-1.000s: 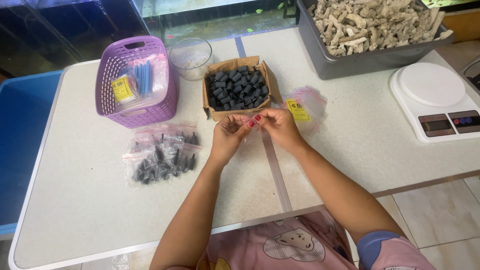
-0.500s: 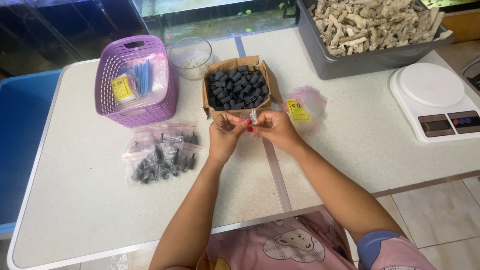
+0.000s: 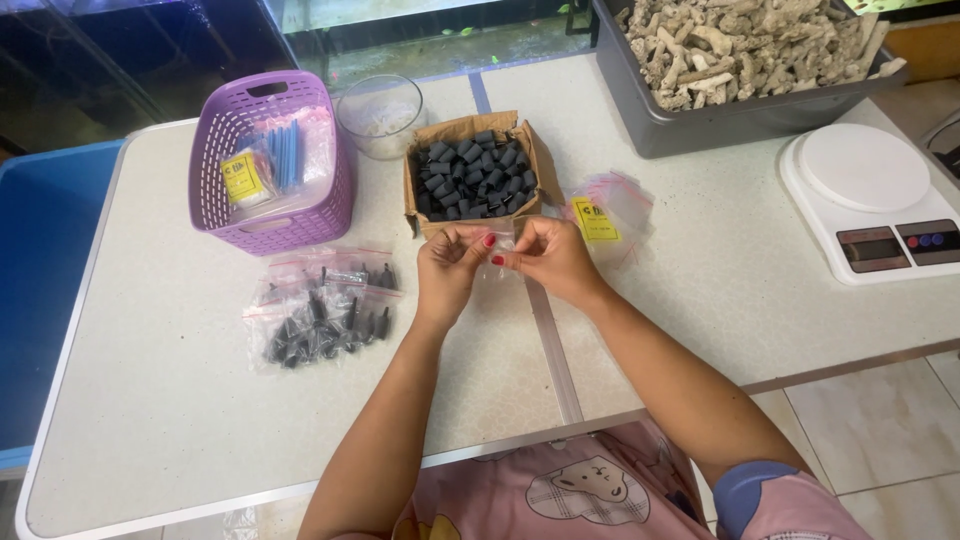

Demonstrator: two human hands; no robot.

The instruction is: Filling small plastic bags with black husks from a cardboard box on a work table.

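- Head view is showing you pinching a small clear zip bag [image 3: 503,243] between both hands, just in front of the cardboard box [image 3: 470,180] of black cylinders [image 3: 478,178].
- Your left hand [image 3: 450,270] is closing thumb and fingertips on the bag's left edge; the other fingers are curling in loosely.
- Your right hand [image 3: 550,258] is gripping the bag's right edge the same way, thumb against forefinger.
- You are holding the bag just above the white table [image 3: 170,420], with the filled bags [image 3: 325,308] lying to your left and a loose pile of empty bags [image 3: 610,212] to your right.
- You are risking a slip, I judge: the film is thin and glossy, and only fingertips are holding it, so one edge could pull free.
- You are working right against the box's front flap, so a quick pull could be nudging the box or spilling cylinders.
- The clear cup [image 3: 380,115] is standing between the purple basket [image 3: 270,165] and the box, where a reaching arm could be tipping it.
- You are hiding most of the bag behind your fingers, so I cannot tell whether its mouth is open or whether anything is inside.
- The grey bin [image 3: 680,125] of pale rubble and the white scale [image 3: 875,200] are being cut off at the frame's edge.
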